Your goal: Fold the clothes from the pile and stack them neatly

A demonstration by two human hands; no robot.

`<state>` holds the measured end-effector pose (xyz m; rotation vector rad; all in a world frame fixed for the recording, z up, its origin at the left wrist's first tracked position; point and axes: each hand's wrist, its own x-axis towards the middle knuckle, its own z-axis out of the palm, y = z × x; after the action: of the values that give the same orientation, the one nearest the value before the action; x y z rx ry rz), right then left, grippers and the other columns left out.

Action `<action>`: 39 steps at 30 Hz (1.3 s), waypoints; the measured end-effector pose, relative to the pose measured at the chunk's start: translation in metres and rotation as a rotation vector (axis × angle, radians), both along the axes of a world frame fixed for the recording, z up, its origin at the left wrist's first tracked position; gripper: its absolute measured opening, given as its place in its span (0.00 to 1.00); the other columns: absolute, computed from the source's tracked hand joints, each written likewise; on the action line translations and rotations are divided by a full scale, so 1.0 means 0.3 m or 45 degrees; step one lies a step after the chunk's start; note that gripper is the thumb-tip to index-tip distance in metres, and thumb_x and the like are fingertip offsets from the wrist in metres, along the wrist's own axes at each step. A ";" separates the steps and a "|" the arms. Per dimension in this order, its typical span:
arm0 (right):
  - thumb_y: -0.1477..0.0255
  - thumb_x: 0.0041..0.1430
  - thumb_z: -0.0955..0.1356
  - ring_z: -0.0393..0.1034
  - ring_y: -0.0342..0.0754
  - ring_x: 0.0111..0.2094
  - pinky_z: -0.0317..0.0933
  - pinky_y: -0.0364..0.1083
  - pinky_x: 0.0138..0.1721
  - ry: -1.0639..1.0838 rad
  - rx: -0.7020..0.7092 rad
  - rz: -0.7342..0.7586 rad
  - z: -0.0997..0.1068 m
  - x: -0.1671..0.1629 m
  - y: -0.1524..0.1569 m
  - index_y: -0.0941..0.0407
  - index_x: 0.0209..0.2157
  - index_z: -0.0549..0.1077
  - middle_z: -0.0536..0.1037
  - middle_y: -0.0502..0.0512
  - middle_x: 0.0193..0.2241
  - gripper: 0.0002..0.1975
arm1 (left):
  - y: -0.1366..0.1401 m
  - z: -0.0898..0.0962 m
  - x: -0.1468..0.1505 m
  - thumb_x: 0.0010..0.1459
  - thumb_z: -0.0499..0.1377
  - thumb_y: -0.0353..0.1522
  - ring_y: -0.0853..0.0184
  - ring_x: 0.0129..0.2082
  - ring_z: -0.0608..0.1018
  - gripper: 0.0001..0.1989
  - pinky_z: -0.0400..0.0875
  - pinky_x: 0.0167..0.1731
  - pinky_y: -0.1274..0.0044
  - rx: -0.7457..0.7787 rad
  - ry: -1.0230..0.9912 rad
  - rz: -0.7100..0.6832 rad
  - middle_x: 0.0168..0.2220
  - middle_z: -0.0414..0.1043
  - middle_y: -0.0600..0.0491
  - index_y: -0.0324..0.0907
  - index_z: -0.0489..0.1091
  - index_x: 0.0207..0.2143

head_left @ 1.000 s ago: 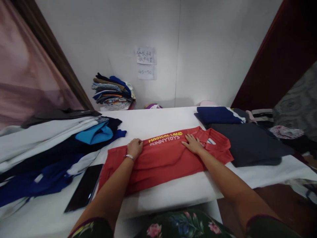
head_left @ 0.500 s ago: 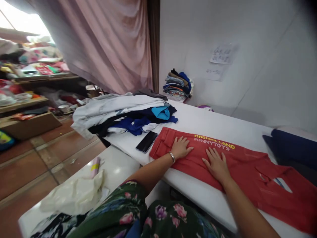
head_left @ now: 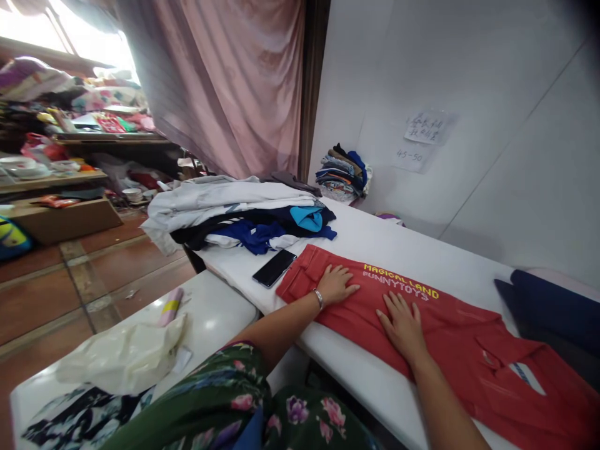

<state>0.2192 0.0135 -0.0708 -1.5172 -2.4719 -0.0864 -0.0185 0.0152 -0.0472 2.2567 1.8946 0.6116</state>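
A red collared shirt (head_left: 450,337) lies spread lengthwise on the white table (head_left: 375,234), its collar at the right. Yellow and white lettering runs along its far side. My left hand (head_left: 335,285) rests flat on the shirt near its hem, fingers spread, with a metal bracelet at the wrist. Farther right, my right hand (head_left: 402,326) presses open on the cloth just below the lettering. Neither hand grasps anything. Just left of the hem lies a black phone (head_left: 274,268).
A heap of clothes (head_left: 234,209) covers the table's left end. Folded clothes (head_left: 341,172) are stacked by the wall. Dark blue fabric (head_left: 557,303) lies at the right. A lower white surface (head_left: 210,312) holds a cream plastic bag (head_left: 126,356) and a pink roll (head_left: 171,306).
The camera view has tilted up and shifted slightly. Both hands stay flat on the red shirt in nearly the same places.
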 end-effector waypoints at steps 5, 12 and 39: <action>0.58 0.64 0.55 0.51 0.54 0.64 0.36 0.59 0.64 0.029 -0.019 0.021 -0.001 0.002 0.002 0.55 0.60 0.64 0.61 0.57 0.62 0.28 | -0.005 0.008 -0.006 0.62 0.48 0.49 0.54 0.62 0.61 0.25 0.49 0.61 0.56 -0.011 0.005 0.017 0.59 0.65 0.47 0.45 0.69 0.53; 0.58 0.63 0.56 0.51 0.54 0.64 0.37 0.59 0.64 0.079 -0.016 0.032 -0.014 0.005 0.007 0.55 0.59 0.65 0.62 0.57 0.62 0.28 | -0.009 0.005 -0.004 0.62 0.50 0.48 0.55 0.61 0.63 0.23 0.50 0.61 0.56 -0.003 -0.039 0.008 0.58 0.66 0.47 0.45 0.70 0.51; 0.56 0.63 0.55 0.52 0.53 0.64 0.35 0.58 0.64 0.079 -0.014 0.042 -0.020 0.018 0.011 0.57 0.59 0.65 0.62 0.56 0.62 0.29 | 0.134 0.156 -0.436 0.37 0.69 0.48 0.51 0.52 0.73 0.42 0.68 0.46 0.72 -0.460 -0.221 0.586 0.55 0.69 0.38 0.38 0.64 0.52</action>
<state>0.2246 0.0168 -0.0770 -1.4603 -2.4514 -0.0193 -0.1492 0.0553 -0.0005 1.5126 2.2298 0.4477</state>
